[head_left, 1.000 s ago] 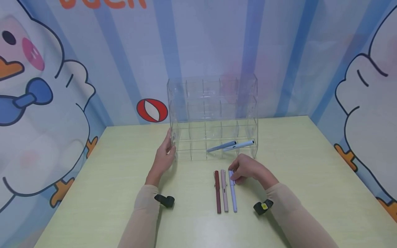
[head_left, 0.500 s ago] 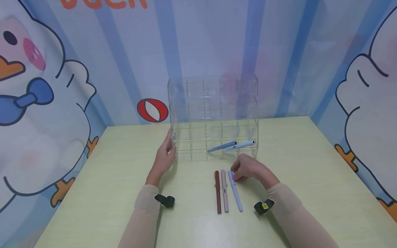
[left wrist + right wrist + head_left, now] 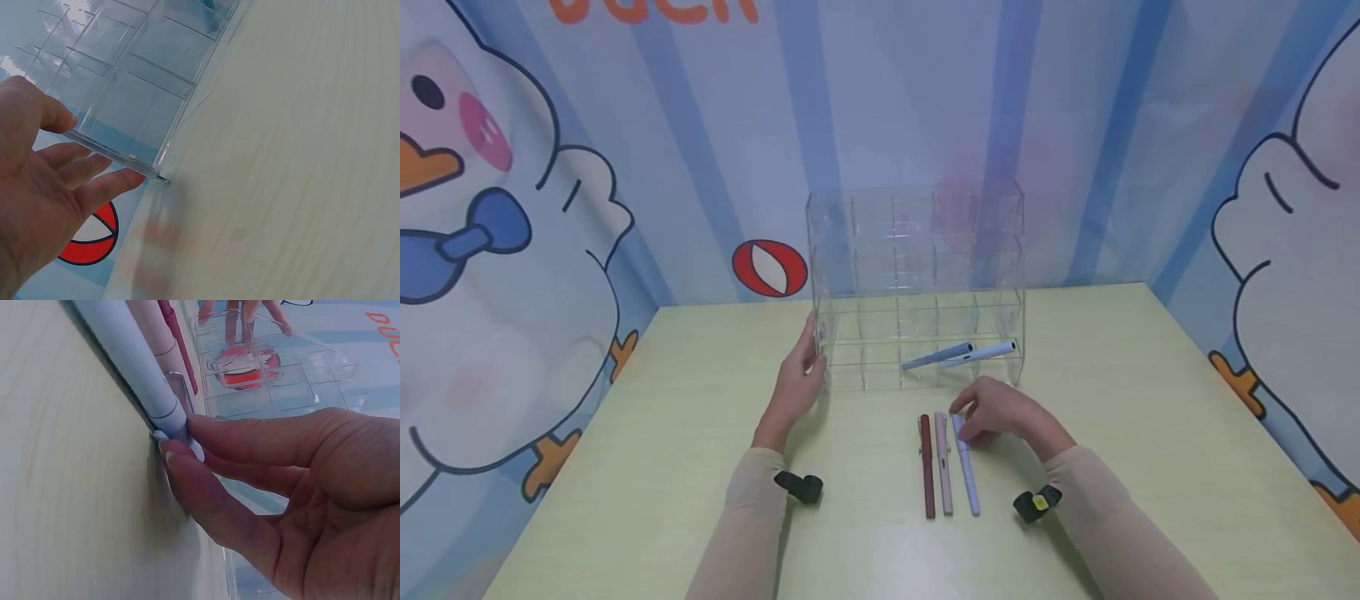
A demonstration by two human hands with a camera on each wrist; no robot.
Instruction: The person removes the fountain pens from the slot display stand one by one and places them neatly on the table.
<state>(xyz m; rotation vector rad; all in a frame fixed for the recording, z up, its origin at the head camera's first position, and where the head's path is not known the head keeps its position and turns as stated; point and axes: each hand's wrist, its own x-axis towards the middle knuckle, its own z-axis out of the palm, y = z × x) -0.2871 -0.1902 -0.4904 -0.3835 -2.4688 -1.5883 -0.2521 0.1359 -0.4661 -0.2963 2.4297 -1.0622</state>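
A clear multi-tier rack (image 3: 917, 292) stands at the back of the table. My left hand (image 3: 793, 379) grips its left side panel, thumb on one face and fingers on the other in the left wrist view. Near the rack's front right, my right hand (image 3: 1000, 407) pinches a lavender pen (image 3: 970, 479) by its capped end between thumb and fingers. The right wrist view shows this pen (image 3: 128, 353) close to the tabletop. Left of it lie a pale pink pen (image 3: 943, 471) and a dark red pen (image 3: 928, 471), roughly side by side.
A grey-blue pen (image 3: 935, 357) and a light blue pen (image 3: 981, 353) lean in the rack's lowest tier, toward the right. Behind the table (image 3: 647, 467) hangs a striped backdrop (image 3: 917, 100) with cartoon ducks.
The lavender pen's lower end has swung right, then partly back left, while my right hand shifted slightly with it. My left hand stays on the rack.
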